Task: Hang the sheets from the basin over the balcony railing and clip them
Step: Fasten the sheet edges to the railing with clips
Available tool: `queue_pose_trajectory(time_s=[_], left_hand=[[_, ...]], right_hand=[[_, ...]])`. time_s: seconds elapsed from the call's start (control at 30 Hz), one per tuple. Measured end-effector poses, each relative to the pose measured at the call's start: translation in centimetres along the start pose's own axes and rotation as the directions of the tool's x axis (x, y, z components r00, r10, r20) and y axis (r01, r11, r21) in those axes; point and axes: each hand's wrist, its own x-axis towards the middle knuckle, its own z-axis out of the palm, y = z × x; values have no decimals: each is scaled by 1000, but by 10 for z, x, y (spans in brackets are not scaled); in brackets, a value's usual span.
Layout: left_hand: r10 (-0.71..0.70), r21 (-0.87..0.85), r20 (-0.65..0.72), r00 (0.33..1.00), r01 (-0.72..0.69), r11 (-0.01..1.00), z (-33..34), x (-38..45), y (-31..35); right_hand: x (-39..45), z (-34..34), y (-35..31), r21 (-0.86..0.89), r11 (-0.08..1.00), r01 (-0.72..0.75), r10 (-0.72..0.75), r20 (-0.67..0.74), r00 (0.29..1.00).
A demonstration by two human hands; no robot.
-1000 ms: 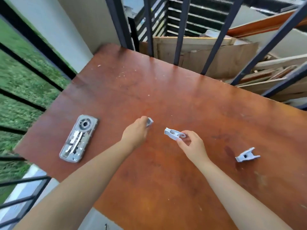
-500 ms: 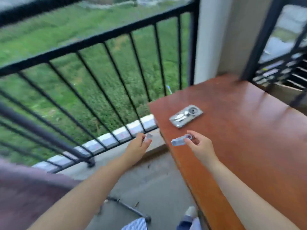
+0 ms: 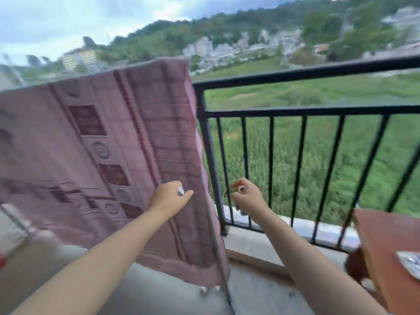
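Pink patterned sheet point(image 3: 95, 155) hangs over the black balcony railing point(image 3: 306, 73) on the left, its left part cut off by the frame and its top edge blurred. Left hand point(image 3: 169, 197) is in front of the sheet, fingers curled round a small pale clip point(image 3: 181, 191), mostly hidden. Right hand point(image 3: 246, 196) just right of the sheet pinches a second clip point(image 3: 241, 189), only its ring end visible. Brown table point(image 3: 391, 237) at near right, cropped, with a blurred silvery object point(image 3: 411, 263) on it.
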Motion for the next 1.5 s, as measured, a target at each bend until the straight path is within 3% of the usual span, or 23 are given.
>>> queue_pose_trajectory(time_s=[0.13,0.27,0.37,0.43,0.57,0.77,0.83,0.93,1.07,1.17,1.33,1.43,1.5], left_hand=[[-53,84,-82,995,60,995,-19,21,-12],[2,192,-164,986,30,981,-28,41,-7],[94,369,-221,971,-6,929,-37,62,6],[254,473,-279,926,-98,876,-44,78,17],[395,693,-199,897,-156,704,-49,110,44],[517,797,85,852,-369,478,-45,148,76],[484,801,204,851,-430,417,-42,158,89],[297,810,366,882,-459,365,-32,174,102],[202,805,404,892,-452,384,-31,185,103],[193,806,421,887,-463,369,-33,187,97],[237,774,436,868,-496,392,-36,186,88],[309,749,432,848,-527,401,-34,187,84],[382,718,418,824,-557,417,-33,189,78]], right_hand=[[54,26,-35,-61,989,135,-133,32,991],[110,41,-44,-156,976,150,-127,146,981],[151,48,-55,-113,981,157,-127,237,963],[171,51,-60,-24,987,156,-140,327,935],[188,53,-54,101,967,233,-253,405,879],[195,51,-32,173,937,304,-344,301,890],[195,49,-25,211,917,338,-388,279,878],[199,44,-17,206,890,406,-447,223,866],[201,46,-13,193,896,401,-437,214,874],[197,39,-16,221,914,341,-397,304,866],[204,9,-18,351,934,71,-209,375,903],[199,4,-17,319,945,76,-205,393,896],[194,6,-19,195,965,175,-240,384,891]])
